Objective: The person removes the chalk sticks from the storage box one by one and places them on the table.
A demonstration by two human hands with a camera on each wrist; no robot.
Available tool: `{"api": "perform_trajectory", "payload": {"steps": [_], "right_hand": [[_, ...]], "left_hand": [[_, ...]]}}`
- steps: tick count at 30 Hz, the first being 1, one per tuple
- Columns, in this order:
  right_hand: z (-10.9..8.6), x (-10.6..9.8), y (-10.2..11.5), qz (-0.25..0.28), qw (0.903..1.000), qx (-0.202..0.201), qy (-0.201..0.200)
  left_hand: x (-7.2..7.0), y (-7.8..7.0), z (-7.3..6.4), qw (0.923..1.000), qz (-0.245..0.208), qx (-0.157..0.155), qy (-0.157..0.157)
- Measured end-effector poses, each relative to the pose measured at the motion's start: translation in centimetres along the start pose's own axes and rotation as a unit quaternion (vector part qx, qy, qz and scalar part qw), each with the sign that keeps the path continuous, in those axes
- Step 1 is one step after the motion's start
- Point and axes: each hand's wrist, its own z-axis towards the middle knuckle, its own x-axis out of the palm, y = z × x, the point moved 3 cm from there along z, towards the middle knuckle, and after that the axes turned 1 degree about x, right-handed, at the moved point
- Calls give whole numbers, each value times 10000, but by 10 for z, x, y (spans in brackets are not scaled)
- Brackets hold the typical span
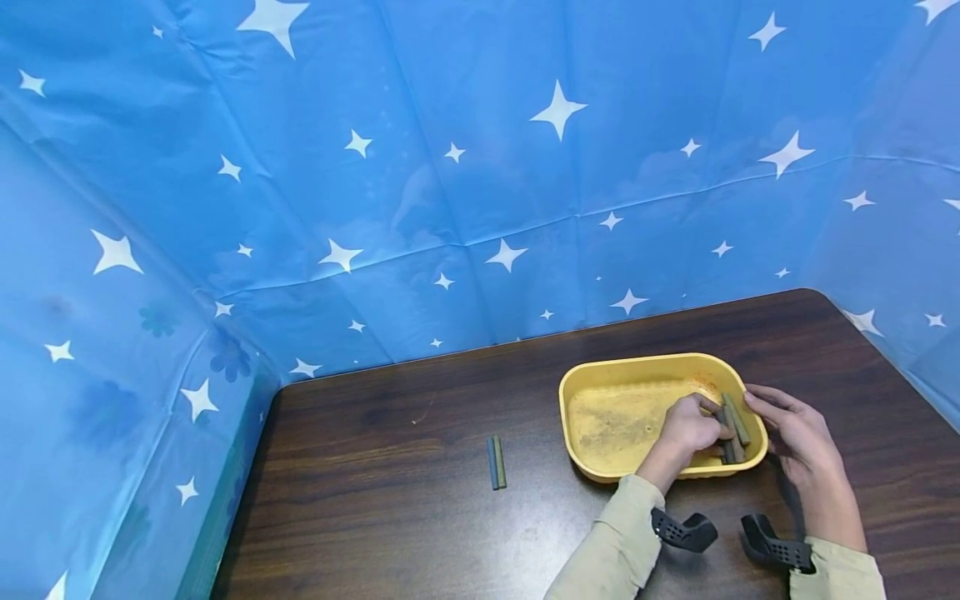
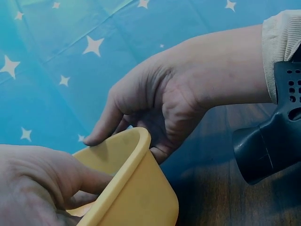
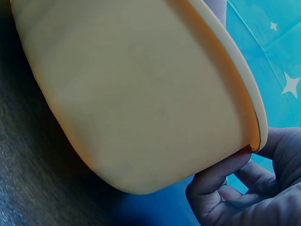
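Toward the table's right side stands a yellow plastic tub (image 1: 609, 425). Several slim dark and olive sticks (image 1: 738, 421) lie together at its right end. My left hand (image 1: 688, 427) reaches over the near rim into the tub, thumb and fingers pinching a dark stick (image 1: 727, 450) there. In the left wrist view the tub wall hides the fingertips of that hand (image 2: 37, 188). My right hand (image 1: 806, 442) grips the tub's right end. The right wrist view shows its fingers (image 3: 221, 172) against the outer wall, just under the rim.
Left of the tub, a blue-grey stick (image 1: 492, 463) and an olive stick (image 1: 500, 463) lie side by side on the dark wooden table (image 1: 360, 500). A blue curtain with white stars (image 1: 420, 200) hangs behind the table and at its sides.
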Motion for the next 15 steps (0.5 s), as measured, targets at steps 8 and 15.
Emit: {"api": "perform_trajectory", "payload": {"steps": [8,15], "right_hand": [[2,1,0,-44,9999,-121,-23],[3,2,2,-3,10000,-91,21]], "left_hand": [[-5,-1,0,9999,-103,0,-88],[-18,-6,-2,9992,-397,54,-9]]}}
